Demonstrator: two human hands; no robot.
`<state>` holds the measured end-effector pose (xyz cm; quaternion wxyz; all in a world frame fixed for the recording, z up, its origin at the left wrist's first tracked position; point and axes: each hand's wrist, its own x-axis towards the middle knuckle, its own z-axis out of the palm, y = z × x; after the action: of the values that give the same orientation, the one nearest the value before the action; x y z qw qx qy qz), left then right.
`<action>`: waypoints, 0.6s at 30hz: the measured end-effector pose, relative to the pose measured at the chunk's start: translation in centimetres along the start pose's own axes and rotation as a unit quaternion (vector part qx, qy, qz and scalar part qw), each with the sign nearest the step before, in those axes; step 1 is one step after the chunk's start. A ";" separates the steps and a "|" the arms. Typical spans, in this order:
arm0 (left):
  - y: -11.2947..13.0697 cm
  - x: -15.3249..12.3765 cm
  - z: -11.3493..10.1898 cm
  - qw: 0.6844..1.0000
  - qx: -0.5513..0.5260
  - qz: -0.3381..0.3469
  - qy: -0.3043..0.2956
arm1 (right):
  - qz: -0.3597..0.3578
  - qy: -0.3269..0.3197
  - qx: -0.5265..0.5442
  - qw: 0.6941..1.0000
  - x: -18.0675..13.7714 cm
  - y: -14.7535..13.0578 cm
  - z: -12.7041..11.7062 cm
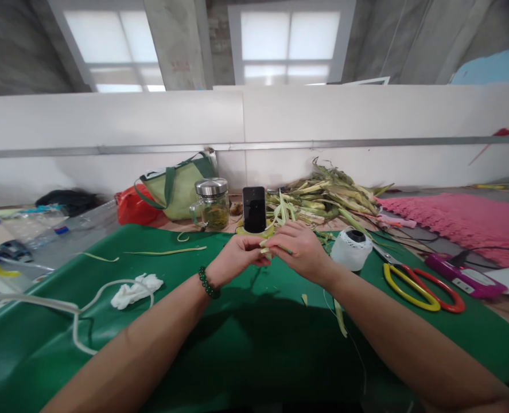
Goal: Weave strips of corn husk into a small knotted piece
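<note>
My left hand (236, 259), with a green bead bracelet (209, 282) at its wrist, pinches a small pale green plant strip (264, 248) over the middle of the green mat (254, 355). From the other side my right hand (299, 252) has its fingers closed on the same strip, so the fingertips of both hands almost meet. Fingers cover most of the piece, and its full shape is hidden. Just behind the hands a dark-screened phone (255, 209) stands upright. To the right of my right hand sits a white spool of thread (352, 250).
Scissors (424, 288) with red and yellow handles lie at right, near a purple power strip (465, 276). Behind are a heap of husks (331, 192), a glass mug (215, 213) and a green bag (177, 189). Crumpled tissue (136, 291) and a white cable (76, 321) lie left.
</note>
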<state>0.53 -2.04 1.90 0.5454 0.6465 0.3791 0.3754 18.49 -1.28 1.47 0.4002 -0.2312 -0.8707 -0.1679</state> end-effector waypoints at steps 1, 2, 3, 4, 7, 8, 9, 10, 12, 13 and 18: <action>0.0 0.0 0.0 1.000 -0.007 -0.006 0.001 | -0.004 0.001 0.007 1.000 0.0 0.0 0.1; 0.0 0.0 0.0 1.000 -0.016 -0.013 0.001 | -0.006 0.003 0.016 1.000 0.0 0.0 0.1; 0.1 0.0 0.0 0.999 -0.027 -0.020 0.001 | -0.007 0.003 0.025 1.000 0.0 -0.1 0.2; 0.1 0.0 0.0 0.999 -0.038 -0.028 0.000 | -0.006 0.001 0.034 0.999 0.0 -0.1 0.3; 0.3 -0.1 0.0 0.996 -0.086 -0.035 -0.013 | 0.003 -0.009 0.042 0.999 0.1 -0.1 0.5; 0.3 -0.2 0.0 0.994 -0.105 -0.031 -0.023 | 0.006 -0.009 0.039 0.999 0.0 -0.1 0.5; 0.4 -0.3 0.0 0.991 -0.123 -0.024 -0.035 | 0.007 -0.008 0.035 0.999 0.0 0.0 0.6; 0.4 -0.3 0.0 0.990 -0.136 -0.015 -0.045 | 0.008 -0.008 0.030 0.999 0.0 0.0 0.6; 0.4 -0.4 0.0 0.990 -0.129 0.000 -0.052 | 0.011 -0.009 0.023 1.000 -0.1 0.0 0.7; 0.3 -0.4 0.0 0.993 -0.110 0.004 -0.047 | 0.014 -0.009 0.021 1.000 -0.2 0.1 0.8; -0.2 0.0 -0.4 0.998 -0.055 0.001 -0.018 | 0.074 0.018 0.073 0.994 -0.2 0.0 0.5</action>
<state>0.15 -1.87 1.77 0.5861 0.6226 0.3477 0.3847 18.30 -1.13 1.03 0.4425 -0.2621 -0.8541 -0.0781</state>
